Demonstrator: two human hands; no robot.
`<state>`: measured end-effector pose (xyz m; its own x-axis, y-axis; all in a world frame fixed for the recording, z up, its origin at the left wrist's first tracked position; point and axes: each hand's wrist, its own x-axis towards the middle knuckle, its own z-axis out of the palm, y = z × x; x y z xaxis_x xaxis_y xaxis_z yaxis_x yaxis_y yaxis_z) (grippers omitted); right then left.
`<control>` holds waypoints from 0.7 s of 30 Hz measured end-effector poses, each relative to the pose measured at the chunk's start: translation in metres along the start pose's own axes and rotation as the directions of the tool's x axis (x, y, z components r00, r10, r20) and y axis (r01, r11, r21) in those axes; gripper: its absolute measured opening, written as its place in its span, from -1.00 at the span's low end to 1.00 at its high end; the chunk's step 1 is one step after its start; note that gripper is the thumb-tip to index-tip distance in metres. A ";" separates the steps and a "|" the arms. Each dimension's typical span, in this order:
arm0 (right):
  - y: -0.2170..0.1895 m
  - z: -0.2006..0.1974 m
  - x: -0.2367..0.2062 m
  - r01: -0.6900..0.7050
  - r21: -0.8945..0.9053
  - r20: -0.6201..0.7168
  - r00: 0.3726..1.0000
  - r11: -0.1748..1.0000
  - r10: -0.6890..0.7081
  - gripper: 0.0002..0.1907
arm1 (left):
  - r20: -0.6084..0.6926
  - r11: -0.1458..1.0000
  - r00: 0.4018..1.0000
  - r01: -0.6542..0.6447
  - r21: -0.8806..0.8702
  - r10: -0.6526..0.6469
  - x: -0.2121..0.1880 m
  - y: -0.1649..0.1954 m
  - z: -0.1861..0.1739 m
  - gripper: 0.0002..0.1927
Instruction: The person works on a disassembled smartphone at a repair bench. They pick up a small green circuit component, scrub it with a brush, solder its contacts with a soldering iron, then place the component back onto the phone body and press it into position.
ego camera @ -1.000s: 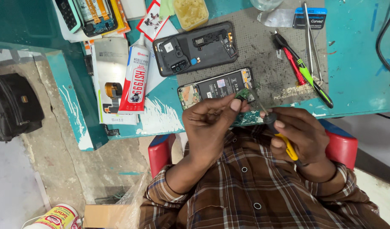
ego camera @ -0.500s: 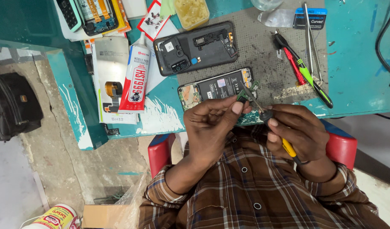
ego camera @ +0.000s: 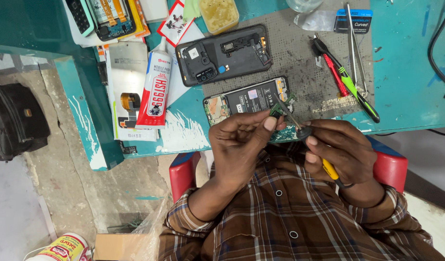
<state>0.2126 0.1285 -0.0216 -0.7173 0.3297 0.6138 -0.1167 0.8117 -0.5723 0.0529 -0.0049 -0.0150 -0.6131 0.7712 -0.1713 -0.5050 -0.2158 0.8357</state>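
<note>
Above the open phone at the worktop edge, the left hand pinches a small green circuit board, while the right hand, closed around a yellow-handled screwdriver, angles its tip up-left onto it.

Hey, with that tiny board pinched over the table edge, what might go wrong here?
1. The left hand pinches the small green board by fingertips alone; it may slip toward the floor.
2. The screwdriver in the right hand could skid and scratch it.
3. The opened phone lies near the table edge, easily knocked.
</note>
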 end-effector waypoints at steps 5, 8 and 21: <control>0.001 0.000 0.000 0.025 -0.015 0.002 1.000 1.000 -0.025 -0.81 | 0.009 1.000 1.000 -0.008 -0.007 0.008 0.000 0.000 0.000 -0.84; 0.001 -0.001 -0.001 0.025 -0.017 0.004 1.000 1.000 -0.025 -0.83 | 0.009 1.000 1.000 -0.003 -0.005 0.003 0.000 0.000 0.001 -0.85; 0.010 -0.007 -0.006 0.044 -0.009 -0.069 0.997 0.999 -0.044 -0.85 | -0.042 0.997 0.999 0.030 0.067 -0.028 0.000 0.007 0.003 -0.86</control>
<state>0.2209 0.1375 -0.0272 -0.6620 0.3259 0.6749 -0.1420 0.8296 -0.5399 0.0518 -0.0047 -0.0072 -0.6237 0.7512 -0.2161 -0.4813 -0.1513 0.8634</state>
